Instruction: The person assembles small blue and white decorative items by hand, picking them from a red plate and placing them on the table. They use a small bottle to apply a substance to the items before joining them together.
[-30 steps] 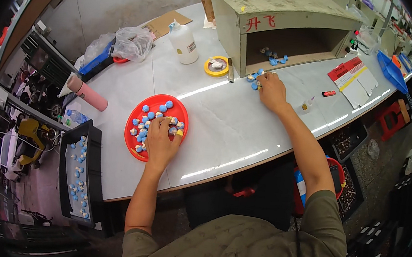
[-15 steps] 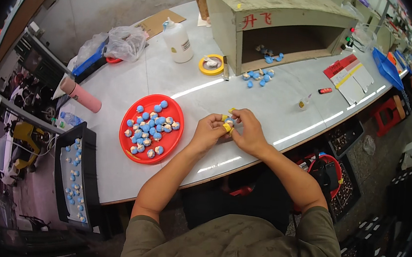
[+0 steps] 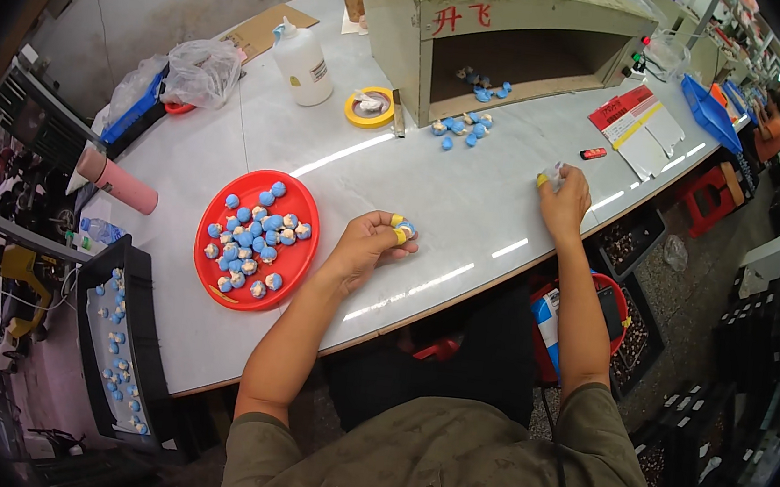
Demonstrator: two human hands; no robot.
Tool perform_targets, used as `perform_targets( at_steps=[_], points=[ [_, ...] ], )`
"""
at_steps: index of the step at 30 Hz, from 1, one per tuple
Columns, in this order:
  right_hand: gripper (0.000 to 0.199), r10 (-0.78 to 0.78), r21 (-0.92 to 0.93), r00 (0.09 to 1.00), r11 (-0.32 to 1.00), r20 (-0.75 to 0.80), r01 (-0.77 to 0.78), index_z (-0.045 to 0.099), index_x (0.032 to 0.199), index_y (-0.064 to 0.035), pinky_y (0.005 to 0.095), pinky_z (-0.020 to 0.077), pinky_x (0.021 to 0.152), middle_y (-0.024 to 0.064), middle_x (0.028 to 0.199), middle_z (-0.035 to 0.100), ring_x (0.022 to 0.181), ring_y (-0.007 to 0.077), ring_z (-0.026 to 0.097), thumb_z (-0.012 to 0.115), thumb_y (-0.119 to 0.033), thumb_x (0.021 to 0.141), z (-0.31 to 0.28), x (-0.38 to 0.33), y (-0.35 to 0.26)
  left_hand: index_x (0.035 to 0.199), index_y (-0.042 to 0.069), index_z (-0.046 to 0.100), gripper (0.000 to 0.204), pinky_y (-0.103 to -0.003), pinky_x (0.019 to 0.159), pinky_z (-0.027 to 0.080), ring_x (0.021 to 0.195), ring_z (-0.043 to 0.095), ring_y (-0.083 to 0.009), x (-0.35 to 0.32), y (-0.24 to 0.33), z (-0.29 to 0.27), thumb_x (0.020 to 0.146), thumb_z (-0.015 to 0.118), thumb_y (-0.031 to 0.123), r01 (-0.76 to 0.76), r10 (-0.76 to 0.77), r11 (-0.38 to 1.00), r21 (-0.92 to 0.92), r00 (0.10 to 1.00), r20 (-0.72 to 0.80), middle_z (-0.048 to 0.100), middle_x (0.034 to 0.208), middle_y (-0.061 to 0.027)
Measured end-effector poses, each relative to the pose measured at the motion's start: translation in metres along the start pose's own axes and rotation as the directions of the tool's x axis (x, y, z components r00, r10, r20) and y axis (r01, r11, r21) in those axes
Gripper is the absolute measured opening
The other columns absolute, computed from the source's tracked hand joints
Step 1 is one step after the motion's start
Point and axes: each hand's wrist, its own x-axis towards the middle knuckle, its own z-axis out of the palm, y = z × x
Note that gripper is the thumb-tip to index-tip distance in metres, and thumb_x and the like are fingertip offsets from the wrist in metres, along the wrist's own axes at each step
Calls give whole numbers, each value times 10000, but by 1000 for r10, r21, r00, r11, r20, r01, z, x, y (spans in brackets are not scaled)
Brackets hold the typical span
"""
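My left hand [image 3: 363, 248], with yellow wraps on its fingertips, pinches a small blue-and-cream ball [image 3: 408, 230] just above the grey-white tabletop [image 3: 452, 188]. Out to the right, my right hand [image 3: 564, 207] has its fingers round a small clear squeeze bottle [image 3: 554, 175], mostly covered by the fingers. Left of my left hand lies a round red tray [image 3: 311, 200] with many blue-and-cream balls [image 3: 265, 222] in it. More such pieces [image 3: 465, 129] lie loose before the opening of a beige metal box [image 3: 400, 43], and a few are inside it.
A black tray [image 3: 84, 346] of similar balls stands at the table's left end, near a pink flask [image 3: 119, 182]. Toward the back are a white bottle [image 3: 302, 64], a yellow tape roll [image 3: 357, 116] and plastic bags [image 3: 202, 72]. A red marker-like stick [image 3: 593, 154] and papers [image 3: 640, 131] lie at right.
My hands have parted. The right hand has moved right and closed on the small squeeze bottle, while the left keeps hold of the ball. The whole view has shifted a little.
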Motion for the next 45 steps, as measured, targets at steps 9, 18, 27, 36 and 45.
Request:
perform_targets(
  at_steps=[9, 18, 27, 36, 45],
  points=[
    [308, -331, 745, 896, 667, 295, 1, 610, 1137, 5, 290, 503, 672, 134, 915, 691, 750, 148, 629, 718, -96, 867, -20, -47, -138, 1180, 3, 633, 251, -217, 741, 586, 918, 721, -162, 3, -2, -9, 944, 688, 67, 10, -9, 999, -32, 1000, 22, 720, 1056, -96],
    [240, -317, 912, 920, 400, 230, -90, 650, 1049, 26, 299, 526, 719, 138, 909, 712, 785, 172, 676, 722, -54, 834, -12, -79, -147, 1199, -29, 648, 293, -207, 719, 552, 875, 708, -135, 4, -1, -11, 932, 707, 77, 31, -35, 998, 47, 995, 90, 716, 1040, -85],
    [197, -509, 836, 861, 466, -14, 289, 653, 968, 29, 361, 552, 680, 177, 888, 718, 735, 331, 706, 720, -63, 808, -5, -81, -147, 1219, -73, 644, 321, -226, 763, 572, 888, 716, -149, 3, -3, -10, 930, 705, 52, 8, -17, 997, 72, 992, 125, 717, 1048, -110],
    [196, -545, 816, 837, 465, -41, 344, 646, 943, 12, 367, 515, 609, 155, 841, 706, 656, 312, 666, 734, -60, 783, -3, -77, -154, 1195, -76, 649, 288, -218, 760, 585, 878, 725, -157, 5, -4, -8, 941, 691, 53, 18, -25, 998, 60, 993, 118, 717, 1041, -119],
    [219, -582, 711, 805, 518, -114, 475, 650, 926, -10, 368, 460, 543, 128, 781, 689, 566, 291, 600, 752, -72, 742, -5, -81, -151, 1164, -70, 657, 262, -213, 770, 596, 895, 736, -175, 6, -3, -8, 956, 670, 90, 33, -34, 999, 28, 998, 55, 728, 1026, -142]
  ],
)
